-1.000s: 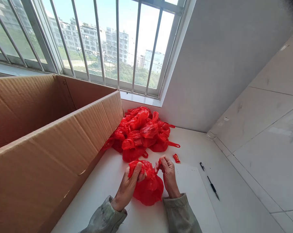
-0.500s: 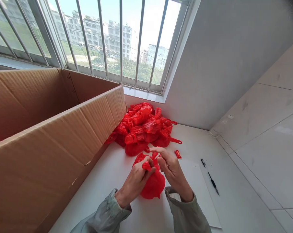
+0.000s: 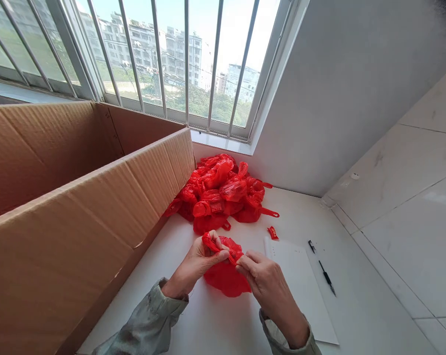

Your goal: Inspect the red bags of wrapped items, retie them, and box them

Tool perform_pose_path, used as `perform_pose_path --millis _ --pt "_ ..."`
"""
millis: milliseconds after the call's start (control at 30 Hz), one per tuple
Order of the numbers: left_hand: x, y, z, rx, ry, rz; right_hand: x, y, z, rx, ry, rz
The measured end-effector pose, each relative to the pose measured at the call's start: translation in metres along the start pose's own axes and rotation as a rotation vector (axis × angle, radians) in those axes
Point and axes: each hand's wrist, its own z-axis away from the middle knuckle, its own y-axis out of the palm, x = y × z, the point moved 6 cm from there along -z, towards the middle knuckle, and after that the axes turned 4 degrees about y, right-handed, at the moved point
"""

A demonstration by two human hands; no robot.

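Observation:
A red plastic bag (image 3: 226, 280) rests on the white table (image 3: 215, 323) in front of me, its body bulging and its top gathered. My left hand (image 3: 203, 256) is closed on the twisted handles at the bag's top left. From the right, my right hand (image 3: 262, 273) pinches the same gathered top, close to the left fingertips. Whatever the bag contains is hidden by the red plastic. Behind it lies a heap of red plastic bags (image 3: 223, 190), several of them with loop handles sticking out.
A tall open cardboard box (image 3: 108, 212) stands on the left. To the right lie a sheet of white paper (image 3: 300, 281), a black pen (image 3: 326, 278), its cap (image 3: 312, 246) and a small red packet (image 3: 273, 233). A barred window (image 3: 186, 64) is behind.
My right hand has come down from above the bag and now pinches its gathered top. My left hand has shifted slightly left and turned, still holding the handles.

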Motion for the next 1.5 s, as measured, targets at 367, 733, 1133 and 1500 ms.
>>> perform_pose_path --millis 367,733,1133,1500 --pt "-0.011 0.003 0.014 -0.017 0.295 -0.597 0.000 0.008 -0.030 0.004 -0.038 -0.583" --pt "-0.011 0.015 0.024 -0.151 0.789 -1.047 -0.033 0.050 -0.030 0.168 0.290 -1.059" --pt "-0.028 -0.010 0.015 0.005 0.724 -1.114 -0.005 0.014 -0.045 -0.015 -0.061 -0.344" --pt "-0.010 -0.025 0.032 0.016 0.486 -1.084 0.007 0.042 -0.039 0.279 -0.305 0.018"
